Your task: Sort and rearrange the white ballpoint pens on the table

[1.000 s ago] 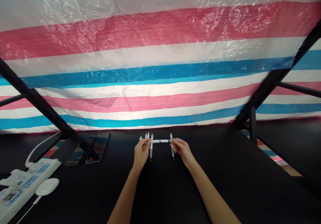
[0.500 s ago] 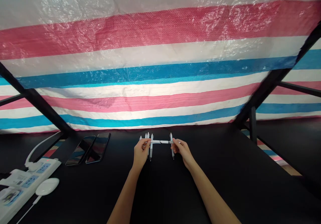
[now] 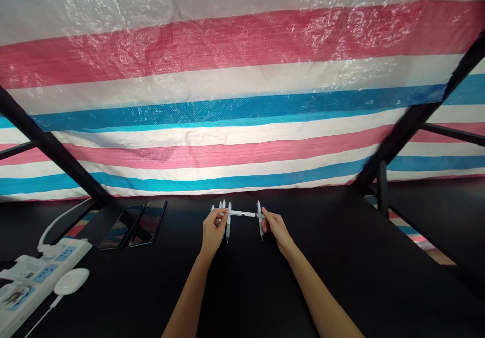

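Observation:
Both my hands hold one white pen (image 3: 242, 213) crosswise above the black table (image 3: 341, 257). My left hand (image 3: 213, 230) pinches its left end; my right hand (image 3: 275, 227) pinches its right end. Under it, several white pens (image 3: 223, 207) lie side by side pointing away from me, near my left hand. One more white pen (image 3: 260, 220) lies alone just left of my right hand.
Two dark phones (image 3: 133, 225) lie at the left of the table. A white power strip (image 3: 34, 272) and a white round puck (image 3: 71, 281) with a cable sit at the near left. A striped red, white and blue tarp (image 3: 242, 100) hangs behind; black frame bars (image 3: 401, 136) cross right and left.
My right hand has slid slightly left along the held pen, so less of the pen's right end shows. The other pens have not moved.

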### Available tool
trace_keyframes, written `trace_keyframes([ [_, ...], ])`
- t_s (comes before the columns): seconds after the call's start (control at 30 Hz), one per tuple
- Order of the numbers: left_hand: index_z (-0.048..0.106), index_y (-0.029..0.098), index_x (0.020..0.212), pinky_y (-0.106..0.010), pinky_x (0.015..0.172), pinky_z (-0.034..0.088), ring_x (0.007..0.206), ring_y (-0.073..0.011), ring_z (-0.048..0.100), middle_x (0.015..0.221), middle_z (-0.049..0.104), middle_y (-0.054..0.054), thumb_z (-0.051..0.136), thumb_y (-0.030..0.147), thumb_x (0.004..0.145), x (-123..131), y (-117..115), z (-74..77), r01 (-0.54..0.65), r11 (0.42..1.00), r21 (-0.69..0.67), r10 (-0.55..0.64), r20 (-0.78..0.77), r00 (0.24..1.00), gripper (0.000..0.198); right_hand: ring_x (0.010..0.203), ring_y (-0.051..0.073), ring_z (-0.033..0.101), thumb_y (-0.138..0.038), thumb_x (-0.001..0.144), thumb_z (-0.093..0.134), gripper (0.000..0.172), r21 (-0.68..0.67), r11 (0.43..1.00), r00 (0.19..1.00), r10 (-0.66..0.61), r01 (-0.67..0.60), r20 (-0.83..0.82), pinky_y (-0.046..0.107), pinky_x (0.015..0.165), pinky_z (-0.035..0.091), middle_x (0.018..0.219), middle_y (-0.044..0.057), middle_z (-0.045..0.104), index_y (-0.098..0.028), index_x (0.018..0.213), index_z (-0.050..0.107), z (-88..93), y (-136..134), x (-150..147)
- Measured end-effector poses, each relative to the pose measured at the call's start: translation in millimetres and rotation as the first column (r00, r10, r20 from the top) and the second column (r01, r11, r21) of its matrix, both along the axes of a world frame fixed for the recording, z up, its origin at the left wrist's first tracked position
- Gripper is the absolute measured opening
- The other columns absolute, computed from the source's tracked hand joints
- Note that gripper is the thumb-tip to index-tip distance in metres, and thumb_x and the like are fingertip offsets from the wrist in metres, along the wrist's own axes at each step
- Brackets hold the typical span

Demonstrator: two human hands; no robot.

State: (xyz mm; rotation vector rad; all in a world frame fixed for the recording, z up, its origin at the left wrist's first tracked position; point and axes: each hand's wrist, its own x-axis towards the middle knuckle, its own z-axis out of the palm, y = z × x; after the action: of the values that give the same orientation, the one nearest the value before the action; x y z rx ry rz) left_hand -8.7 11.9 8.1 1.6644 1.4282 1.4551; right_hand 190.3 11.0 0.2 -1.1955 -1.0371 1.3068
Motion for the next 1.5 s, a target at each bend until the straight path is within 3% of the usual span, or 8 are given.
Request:
trace_keyframes([
  [0.3, 0.066, 0.016, 0.086, -0.023, 0.056, 0.046, 0.058, -0.0118, 0.055, 0.069, 0.062, -0.002, 0.056, 0.043, 0.076, -0.8, 2.7, -3.4, -0.007, 0.997, -0.072, 0.017, 0.143, 0.99, 0.031, 0.043, 0.008, 0.042, -0.054, 0.071, 0.064, 0.037, 0.11, 0.991, 0.996, 0.082, -0.078, -0.036, 0.022, 0.043, 0.033, 0.055, -0.002, 0.053, -0.017, 0.07, 0.06, 2.8, -1.4, 2.8],
  [0.57, 0.065, 0.015, 0.085, -0.022, 0.054, 0.046, 0.056, -0.0103, 0.053, 0.066, 0.06, -0.002, 0.056, 0.044, 0.076, -0.6, 3.7, -5.4, 0.0, 0.995, -0.099, 0.019, 0.2, 0.98, 0.031, 0.045, 0.007, 0.043, -0.045, 0.066, 0.071, 0.035, 0.113, 0.988, 0.992, 0.113, -0.106, -0.059, 0.022, 0.044, 0.035, 0.059, -0.003, 0.055, -0.018, 0.086, 0.064, 4.1, -0.8, 5.2],
  [0.8, 0.061, 0.016, 0.087, -0.019, 0.047, 0.039, 0.049, -0.0069, 0.045, 0.062, 0.052, 0.002, 0.055, 0.044, 0.077, 0.5, 2.8, -2.3, 0.072, 0.994, -0.084, -0.043, 0.305, 0.952, 0.03, 0.044, 0.007, 0.043, -0.045, 0.064, 0.072, 0.036, 0.118, 0.987, 0.993, 0.116, -0.111, -0.035, 0.023, 0.044, 0.033, 0.059, -0.003, 0.055, -0.018, 0.087, 0.064, 2.1, -0.6, 4.7],
  [1.2, 0.058, 0.017, 0.091, -0.02, 0.047, 0.036, 0.049, -0.0075, 0.042, 0.061, 0.045, 0.003, 0.049, 0.046, 0.081, -0.6, 1.0, -2.4, 0.086, 0.994, -0.071, -0.067, 0.235, 0.97, 0.031, 0.045, 0.009, 0.044, -0.049, 0.065, 0.071, 0.038, 0.156, 0.981, 0.993, 0.111, -0.114, 0.028, 0.024, 0.044, 0.035, 0.059, -0.001, 0.056, -0.018, 0.087, 0.065, -4.9, 2.9, 4.9],
  [1.3, 0.057, 0.017, 0.093, -0.02, 0.047, 0.037, 0.048, -0.0071, 0.042, 0.063, 0.047, 0.003, 0.047, 0.044, 0.083, -1.0, 0.7, -3.5, 0.083, 0.995, -0.062, -0.068, 0.22, 0.973, 0.031, 0.044, 0.008, 0.043, -0.053, 0.07, 0.065, 0.036, 0.17, 0.979, 0.992, 0.104, -0.114, 0.067, 0.023, 0.043, 0.034, 0.059, -0.001, 0.055, -0.017, 0.074, 0.063, -3.8, 2.0, 4.2],
  [1.5, 0.059, 0.018, 0.095, -0.021, 0.053, 0.043, 0.056, -0.0094, 0.049, 0.072, 0.057, -0.001, 0.05, 0.041, 0.082, -1.3, 2.1, -6.4, 0.039, 0.999, -0.029, -0.035, 0.115, 0.993, 0.027, 0.042, 0.009, 0.042, -0.061, 0.075, 0.054, 0.05, 0.133, 0.987, 0.99, 0.079, -0.095, 0.118, 0.023, 0.044, 0.033, 0.045, -0.001, 0.047, -0.016, 0.054, 0.058, -1.9, 1.0, 3.6],
])
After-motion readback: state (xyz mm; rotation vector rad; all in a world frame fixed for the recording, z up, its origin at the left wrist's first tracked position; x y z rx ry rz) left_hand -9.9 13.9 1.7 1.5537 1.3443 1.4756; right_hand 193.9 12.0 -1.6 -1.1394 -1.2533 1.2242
